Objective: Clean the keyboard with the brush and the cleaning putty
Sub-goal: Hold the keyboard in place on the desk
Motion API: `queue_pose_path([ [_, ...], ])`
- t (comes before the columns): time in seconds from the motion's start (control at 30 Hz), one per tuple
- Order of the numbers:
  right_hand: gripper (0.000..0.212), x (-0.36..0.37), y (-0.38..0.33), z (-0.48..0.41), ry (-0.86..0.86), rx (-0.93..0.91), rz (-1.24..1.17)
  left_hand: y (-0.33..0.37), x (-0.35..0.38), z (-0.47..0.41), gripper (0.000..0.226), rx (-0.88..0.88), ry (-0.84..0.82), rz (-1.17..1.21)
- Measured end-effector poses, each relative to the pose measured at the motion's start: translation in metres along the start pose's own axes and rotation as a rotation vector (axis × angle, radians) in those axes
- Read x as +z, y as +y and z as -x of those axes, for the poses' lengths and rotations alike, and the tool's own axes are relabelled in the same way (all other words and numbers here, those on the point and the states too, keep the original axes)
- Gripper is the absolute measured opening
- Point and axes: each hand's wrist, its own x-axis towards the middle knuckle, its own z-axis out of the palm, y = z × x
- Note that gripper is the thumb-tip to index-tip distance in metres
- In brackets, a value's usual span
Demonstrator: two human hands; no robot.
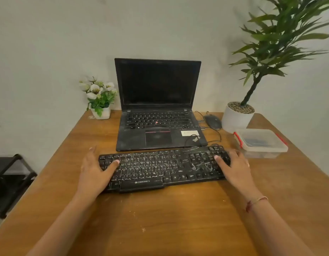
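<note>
Bench [160, 218], wood, front edge nearest. L to R: left hand [94, 170] grips keyboard's left end, thumb on keys; keyboard [163, 169], black, dusty, long axis left-right across bench, just in front of laptop [158, 115]; right hand [235, 165] grips right end, thumb on keys. Clear box [261, 143] w/ red clips, far right beyond right hand; blue item inside, can't tell what. Brush, putty not seen. Right hand nearer box, prob. the one to reach.
</note>
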Motion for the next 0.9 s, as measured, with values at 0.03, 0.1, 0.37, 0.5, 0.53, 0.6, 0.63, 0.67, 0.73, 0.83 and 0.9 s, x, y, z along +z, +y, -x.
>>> queue_pose_path([
  [0.03, 0.06, 0.001, 0.002, 0.001, 0.017, 0.024, -0.033, -0.002, 0.001, 0.003, 0.089, -0.024, 0.009, 0.039],
  [0.1, 0.063, 0.003, 0.006, 0.002, 0.014, 0.047, -0.073, -0.007, 0.004, 0.005, 0.09, -0.031, 0.01, 0.059],
  [0.37, 0.051, 0.013, 0.0, 0.001, 0.009, 0.083, -0.135, -0.004, 0.007, 0.01, 0.087, 0.031, 0.024, 0.068],
  [0.5, 0.041, 0.012, -0.002, 0.003, 0.017, 0.136, -0.175, -0.008, 0.006, 0.011, 0.08, 0.033, 0.029, 0.139],
  [0.53, 0.045, 0.012, -0.001, 0.003, 0.015, 0.156, -0.176, -0.008, 0.005, 0.013, 0.079, 0.027, 0.018, 0.156],
  [0.6, 0.052, 0.012, 0.0, 0.005, 0.005, 0.183, -0.177, -0.007, 0.003, 0.015, 0.077, 0.023, 0.0, 0.179],
  [0.63, 0.053, 0.011, 0.001, 0.005, 0.001, 0.19, -0.183, -0.006, 0.002, 0.016, 0.077, 0.026, -0.007, 0.187],
  [0.67, 0.053, 0.009, -0.001, 0.007, -0.004, 0.198, -0.188, -0.005, 0.0, 0.018, 0.076, 0.024, -0.013, 0.19],
  [0.73, 0.054, 0.008, -0.001, 0.009, -0.004, 0.205, -0.198, -0.005, -0.003, 0.02, 0.076, 0.027, -0.025, 0.185],
  [0.83, 0.053, 0.005, -0.001, 0.019, -0.002, 0.206, -0.172, -0.007, -0.007, 0.028, 0.074, 0.04, -0.038, 0.19],
  [0.9, 0.056, 0.005, 0.004, 0.026, 0.007, 0.198, -0.165, -0.009, -0.009, 0.033, 0.072, 0.051, -0.039, 0.192],
])
